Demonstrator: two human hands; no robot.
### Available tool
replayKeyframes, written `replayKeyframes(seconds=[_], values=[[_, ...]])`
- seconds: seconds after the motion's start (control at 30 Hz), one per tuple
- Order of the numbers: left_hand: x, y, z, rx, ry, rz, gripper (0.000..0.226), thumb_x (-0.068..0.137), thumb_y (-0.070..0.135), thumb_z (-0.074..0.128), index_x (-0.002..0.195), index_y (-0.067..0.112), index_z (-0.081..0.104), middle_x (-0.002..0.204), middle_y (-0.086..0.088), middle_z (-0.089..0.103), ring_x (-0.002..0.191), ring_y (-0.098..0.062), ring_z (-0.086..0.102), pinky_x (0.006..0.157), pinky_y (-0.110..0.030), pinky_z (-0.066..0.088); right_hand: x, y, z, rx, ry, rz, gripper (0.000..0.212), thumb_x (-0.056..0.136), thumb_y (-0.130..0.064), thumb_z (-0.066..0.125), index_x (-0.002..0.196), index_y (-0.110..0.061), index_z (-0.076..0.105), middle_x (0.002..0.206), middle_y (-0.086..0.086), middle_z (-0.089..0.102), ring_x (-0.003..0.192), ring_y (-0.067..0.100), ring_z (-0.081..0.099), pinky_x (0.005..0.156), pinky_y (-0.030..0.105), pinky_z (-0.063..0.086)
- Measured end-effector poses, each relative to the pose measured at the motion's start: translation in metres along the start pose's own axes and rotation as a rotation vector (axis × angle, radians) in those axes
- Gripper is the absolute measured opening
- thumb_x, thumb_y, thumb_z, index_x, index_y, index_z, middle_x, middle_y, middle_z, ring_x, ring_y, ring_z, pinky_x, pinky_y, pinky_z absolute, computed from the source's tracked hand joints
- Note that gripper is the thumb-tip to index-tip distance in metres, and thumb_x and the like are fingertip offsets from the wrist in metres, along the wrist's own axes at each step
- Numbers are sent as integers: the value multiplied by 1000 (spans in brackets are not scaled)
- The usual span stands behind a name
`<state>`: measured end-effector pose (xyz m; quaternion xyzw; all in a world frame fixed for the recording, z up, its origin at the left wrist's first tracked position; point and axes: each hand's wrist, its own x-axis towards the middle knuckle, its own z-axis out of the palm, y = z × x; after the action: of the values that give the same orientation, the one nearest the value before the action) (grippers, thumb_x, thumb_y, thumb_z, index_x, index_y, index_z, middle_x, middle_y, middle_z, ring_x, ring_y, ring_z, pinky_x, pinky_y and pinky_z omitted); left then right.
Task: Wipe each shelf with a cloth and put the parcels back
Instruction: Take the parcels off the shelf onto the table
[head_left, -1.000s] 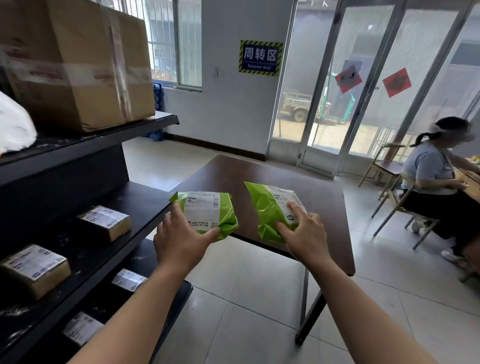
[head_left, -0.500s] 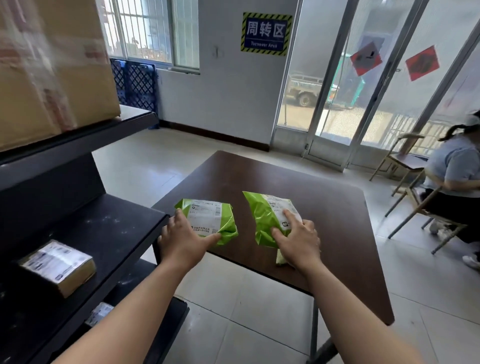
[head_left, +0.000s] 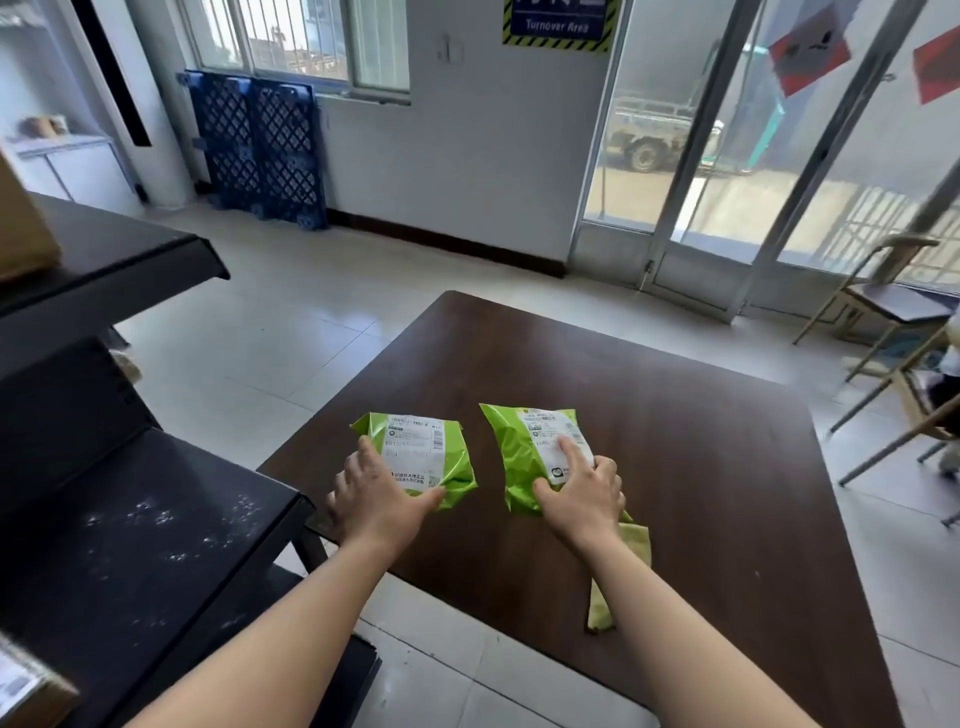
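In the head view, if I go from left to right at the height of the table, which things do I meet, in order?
dusty black metal shelf → left green plastic parcel → right green plastic parcel → chair with a dark seat

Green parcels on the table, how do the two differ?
The left parcel looks squat and squarish; the right parcel looks longer, with a pale green strip trailing beyond its near end. The left parcel's label sits straighter than the right parcel's. Both are green with white labels.
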<state>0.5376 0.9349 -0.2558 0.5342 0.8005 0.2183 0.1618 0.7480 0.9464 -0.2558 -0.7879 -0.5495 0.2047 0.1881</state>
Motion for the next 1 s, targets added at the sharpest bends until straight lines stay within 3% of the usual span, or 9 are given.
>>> replayKeyframes(seconds=[0.37, 0.67, 0.83, 1.0], values=[[89, 11, 112, 32, 1, -153, 122, 66, 64, 73, 151, 8, 5, 154, -12, 24, 141, -31, 23, 113, -46, 21, 134, 16, 78, -7, -205, -55, 76, 84, -45, 65, 148, -36, 25, 136, 12, 31, 128, 31, 33, 110, 42, 30], [118, -7, 169, 56, -52, -221, 125, 65, 64, 74, 151, 11, 1, 154, -9, 20, 141, -29, 22, 113, -46, 19, 185, 40, 126, -87, -235, -47, 84, 81, -46, 69, 148, -36, 20, 134, 12, 27, 125, 31, 31, 110, 42, 29], [118, -11, 182, 94, -146, -288, 132, 64, 63, 76, 150, 8, -8, 155, -12, 16, 143, -29, 19, 114, -44, 22, 189, 47, 137, -111, -259, -75, 93, 77, -52, 71, 149, -34, 14, 141, 13, 18, 132, 33, 25, 115, 43, 22], [118, -6, 178, 145, -194, -287, 124, 67, 63, 73, 150, 8, 0, 154, -12, 19, 142, -28, 20, 115, -42, 24, 190, 42, 130, -191, -207, -186, 89, 82, -54, 64, 151, -30, 12, 153, 14, 5, 143, 32, 11, 119, 41, 9]])
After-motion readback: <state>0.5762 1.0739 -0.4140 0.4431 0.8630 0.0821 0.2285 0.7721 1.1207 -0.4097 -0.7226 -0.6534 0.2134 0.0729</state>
